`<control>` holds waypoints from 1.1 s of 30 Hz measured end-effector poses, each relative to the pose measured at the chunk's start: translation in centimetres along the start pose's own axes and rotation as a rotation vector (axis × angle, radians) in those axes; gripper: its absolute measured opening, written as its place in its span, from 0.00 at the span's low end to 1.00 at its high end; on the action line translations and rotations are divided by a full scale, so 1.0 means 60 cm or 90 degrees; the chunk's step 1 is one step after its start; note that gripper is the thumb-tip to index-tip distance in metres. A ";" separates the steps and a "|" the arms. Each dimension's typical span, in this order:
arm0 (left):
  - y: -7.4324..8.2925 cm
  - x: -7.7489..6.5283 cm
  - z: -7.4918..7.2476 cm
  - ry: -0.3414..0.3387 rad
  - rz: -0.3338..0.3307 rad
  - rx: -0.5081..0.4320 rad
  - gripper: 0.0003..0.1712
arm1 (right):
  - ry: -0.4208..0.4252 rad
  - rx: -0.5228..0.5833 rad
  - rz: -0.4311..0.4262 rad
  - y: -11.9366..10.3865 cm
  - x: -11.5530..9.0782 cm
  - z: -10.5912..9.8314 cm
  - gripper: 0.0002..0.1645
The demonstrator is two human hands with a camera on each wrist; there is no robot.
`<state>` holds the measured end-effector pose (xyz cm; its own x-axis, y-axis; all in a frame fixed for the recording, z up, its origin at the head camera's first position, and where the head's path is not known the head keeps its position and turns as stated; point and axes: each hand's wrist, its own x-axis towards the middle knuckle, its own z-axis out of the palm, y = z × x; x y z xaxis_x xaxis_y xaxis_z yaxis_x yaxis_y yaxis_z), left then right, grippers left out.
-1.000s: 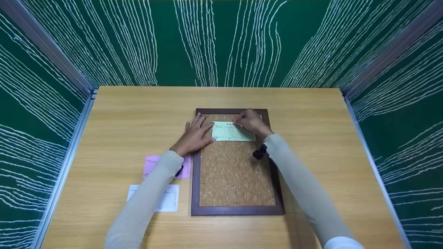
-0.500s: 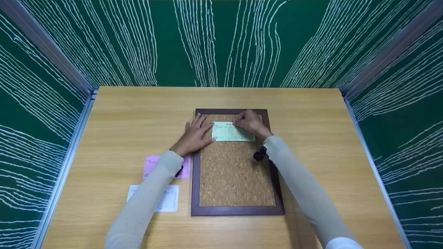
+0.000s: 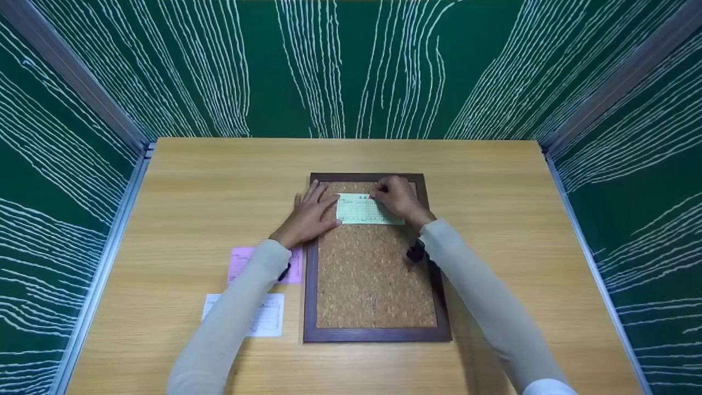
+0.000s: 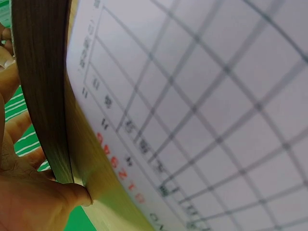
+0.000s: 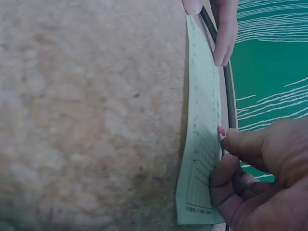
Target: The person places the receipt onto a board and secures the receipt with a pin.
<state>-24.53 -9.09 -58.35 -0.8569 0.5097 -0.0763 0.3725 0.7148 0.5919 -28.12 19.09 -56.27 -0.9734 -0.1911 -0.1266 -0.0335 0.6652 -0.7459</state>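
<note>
Slips point(image 3: 357, 209), three; corkboard point(image 3: 375, 280), one; pin point(image 5: 222, 130), one

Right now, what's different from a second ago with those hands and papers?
The right grip has shifted slightly right and down in the head view; its fingertips seem to have let go of the red pin, which shows more clearly. The left grip still rests at the left end of the green paper. That paper, the corkboard, pink paper and white paper look unmoved.
</note>
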 end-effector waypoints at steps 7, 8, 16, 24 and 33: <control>0.000 0.000 -0.001 0.000 0.001 0.006 0.44 | 0.015 -0.016 -0.034 0.005 -0.001 0.004 0.09; 0.000 0.000 0.000 -0.002 0.000 0.008 0.44 | 0.015 -0.020 -0.035 0.006 -0.002 0.005 0.08; -0.001 0.001 0.005 -0.006 -0.001 0.010 0.44 | 0.011 -0.086 -0.086 0.007 -0.005 0.009 0.07; -0.001 0.003 0.003 -0.005 0.004 0.011 0.44 | 0.018 -0.123 -0.131 0.013 -0.010 0.006 0.07; -0.001 0.003 0.002 -0.007 -0.003 0.017 0.44 | 0.016 -0.129 -0.148 0.019 -0.009 0.006 0.08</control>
<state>-24.66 -8.99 -58.46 -0.8549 0.5114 -0.0878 0.3779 0.7295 0.5701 -27.57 19.70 -57.26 -0.9394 -0.3390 0.0508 -0.2986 0.7367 -0.6067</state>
